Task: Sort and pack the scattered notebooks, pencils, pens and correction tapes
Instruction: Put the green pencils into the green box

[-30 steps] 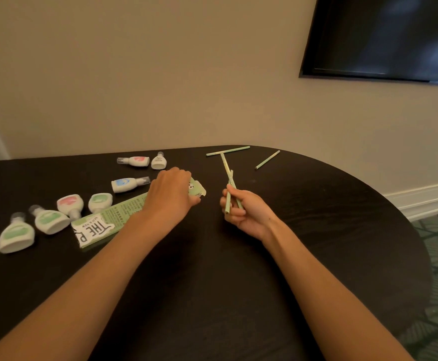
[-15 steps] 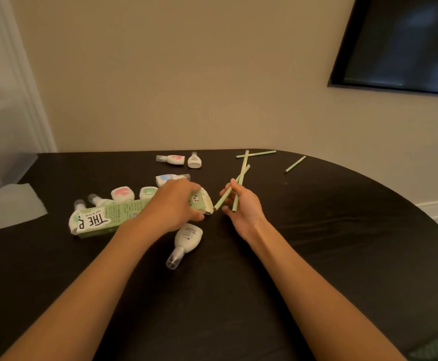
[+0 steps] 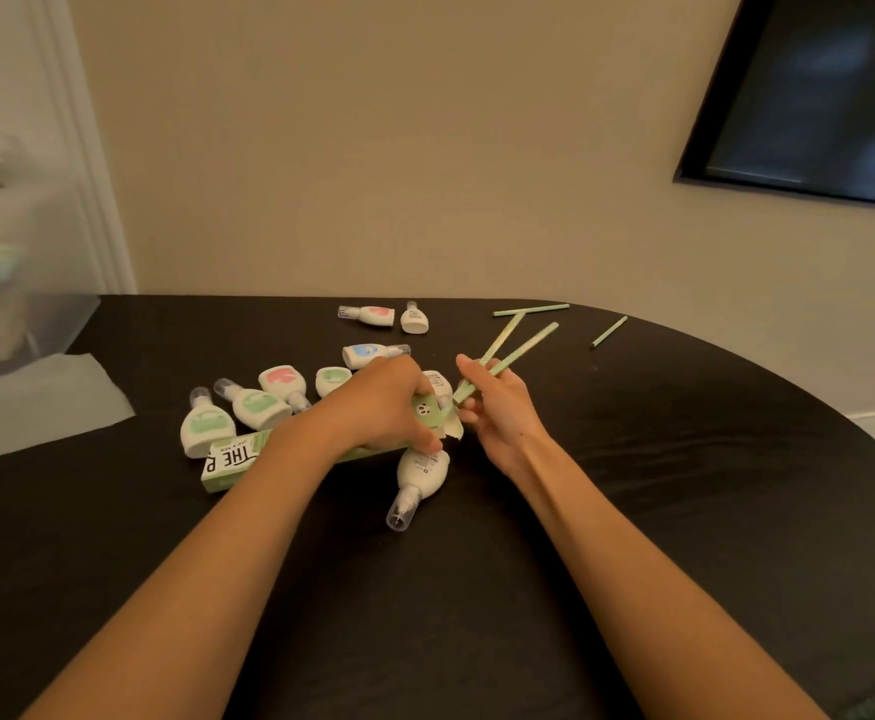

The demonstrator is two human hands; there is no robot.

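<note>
Since half a second ago the right hand [image 3: 497,413] has tipped its two green pencils [image 3: 526,343] further to the right, and their upper ends now fan wider apart. This hand pinches both pencils between thumb and curled fingers, with their lower ends just beside the open end of the green box [image 3: 227,462]. The left hand [image 3: 380,407] keeps its hold on that open end, fingers curled over the top and thumb underneath, while the rest of the box lies flat on the dark surface [image 3: 684,459] and points left.

One correction tape [image 3: 421,478] lies touching the box's near side, cap toward the camera. A cluster of correction tapes [image 3: 256,405] sits just behind the box, and two more tapes [image 3: 370,315] lie near the far edge. Two loose pencils [image 3: 531,309] rest well apart from the hands at the far right edge. A white sheet [image 3: 35,402] lies at the left, beside a blurred clear container [image 3: 4,304]. A dark screen [image 3: 814,96] hangs on the wall.
</note>
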